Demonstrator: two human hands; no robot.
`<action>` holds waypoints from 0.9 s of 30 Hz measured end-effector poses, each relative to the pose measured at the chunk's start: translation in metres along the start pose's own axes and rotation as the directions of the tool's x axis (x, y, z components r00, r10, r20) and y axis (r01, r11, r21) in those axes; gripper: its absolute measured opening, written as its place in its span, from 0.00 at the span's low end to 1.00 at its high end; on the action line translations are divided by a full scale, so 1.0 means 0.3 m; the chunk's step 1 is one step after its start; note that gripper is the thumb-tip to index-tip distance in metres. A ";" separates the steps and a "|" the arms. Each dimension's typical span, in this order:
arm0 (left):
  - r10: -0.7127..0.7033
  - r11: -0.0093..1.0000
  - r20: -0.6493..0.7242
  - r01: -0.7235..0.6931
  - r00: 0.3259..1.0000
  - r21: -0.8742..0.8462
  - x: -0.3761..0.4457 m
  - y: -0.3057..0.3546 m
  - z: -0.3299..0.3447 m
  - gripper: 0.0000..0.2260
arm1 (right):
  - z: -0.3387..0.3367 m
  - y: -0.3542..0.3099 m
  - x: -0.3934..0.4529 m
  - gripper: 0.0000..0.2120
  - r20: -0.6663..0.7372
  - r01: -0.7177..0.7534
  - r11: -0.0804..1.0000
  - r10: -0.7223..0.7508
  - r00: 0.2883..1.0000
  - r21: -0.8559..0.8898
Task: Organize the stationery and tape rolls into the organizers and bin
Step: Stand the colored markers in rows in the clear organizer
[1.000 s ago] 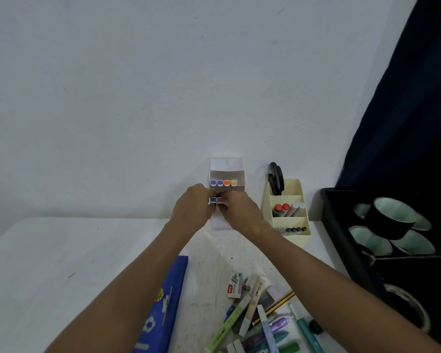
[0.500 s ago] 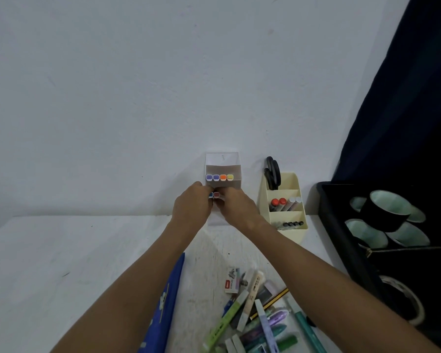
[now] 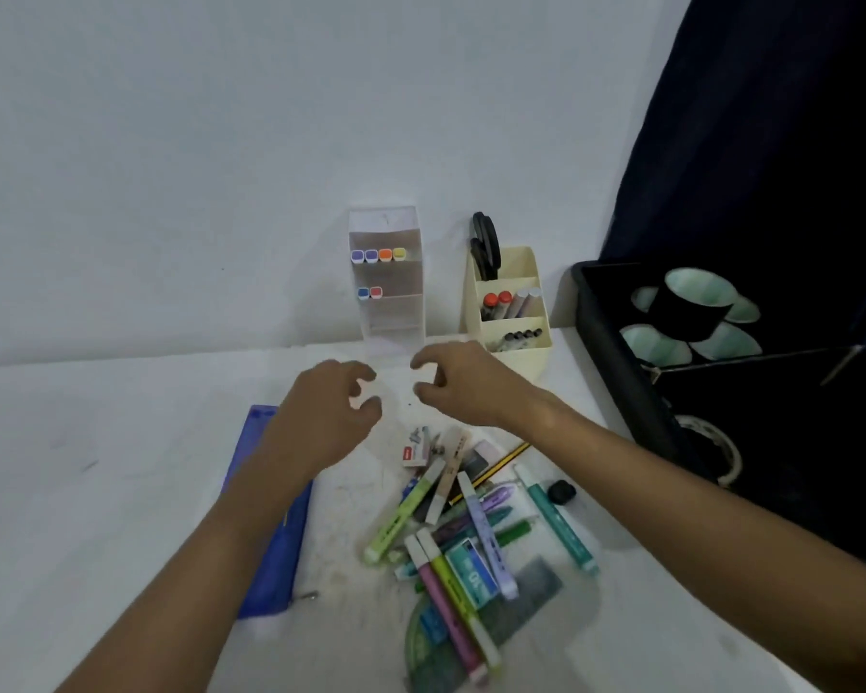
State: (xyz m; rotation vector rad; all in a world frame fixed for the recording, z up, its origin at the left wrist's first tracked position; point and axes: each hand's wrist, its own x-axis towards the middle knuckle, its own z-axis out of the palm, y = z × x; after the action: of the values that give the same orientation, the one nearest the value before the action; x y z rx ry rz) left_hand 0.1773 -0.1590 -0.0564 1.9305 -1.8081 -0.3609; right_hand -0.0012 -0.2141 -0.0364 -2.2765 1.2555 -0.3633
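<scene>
A clear tiered organizer (image 3: 388, 312) stands against the wall. Its top tier holds several coloured-capped markers (image 3: 378, 255); the tier below holds a blue and a red one (image 3: 369, 293). My left hand (image 3: 328, 412) and my right hand (image 3: 458, 382) hover over the table just in front of it, fingers loosely curled, holding nothing. A pile of highlighters, pens and erasers (image 3: 463, 522) lies on the table below my hands. The cream organizer (image 3: 513, 302) to the right holds scissors (image 3: 486, 245) and pens. The black bin (image 3: 616, 352) at right holds tape rolls (image 3: 691, 307).
A blue pencil case (image 3: 276, 537) lies under my left forearm. A green protractor (image 3: 451, 642) and a grey ruler sit at the near end of the pile. A dark curtain (image 3: 771, 117) hangs behind the bin. A small black sharpener (image 3: 561, 491) lies near the bin.
Both hands have let go of the blue and red markers in the clear organizer's second tier and drawn back toward me, down to the table.
</scene>
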 end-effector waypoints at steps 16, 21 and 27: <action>-0.159 0.984 0.444 0.178 0.882 -0.001 -0.283 -0.018 0.129 0.10 | 0.090 0.195 -0.101 0.12 0.170 0.024 0.957 0.027 0.985 -0.288; -0.146 0.987 0.416 0.160 0.898 0.001 -0.271 -0.031 0.130 0.10 | 0.064 0.210 -0.112 0.08 0.222 0.064 0.967 -0.007 0.975 -0.248; -0.128 0.941 0.208 0.185 0.970 -0.285 -0.216 -0.031 0.036 0.06 | -0.031 0.184 -0.123 0.11 0.123 0.073 0.996 -0.067 0.990 -0.043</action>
State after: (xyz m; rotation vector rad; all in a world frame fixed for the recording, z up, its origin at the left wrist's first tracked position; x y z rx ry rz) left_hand 0.1738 -0.0965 -0.0784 1.8752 -1.5987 -0.8490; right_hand -0.0645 -0.2103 -0.0587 -2.3492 1.1366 -0.2180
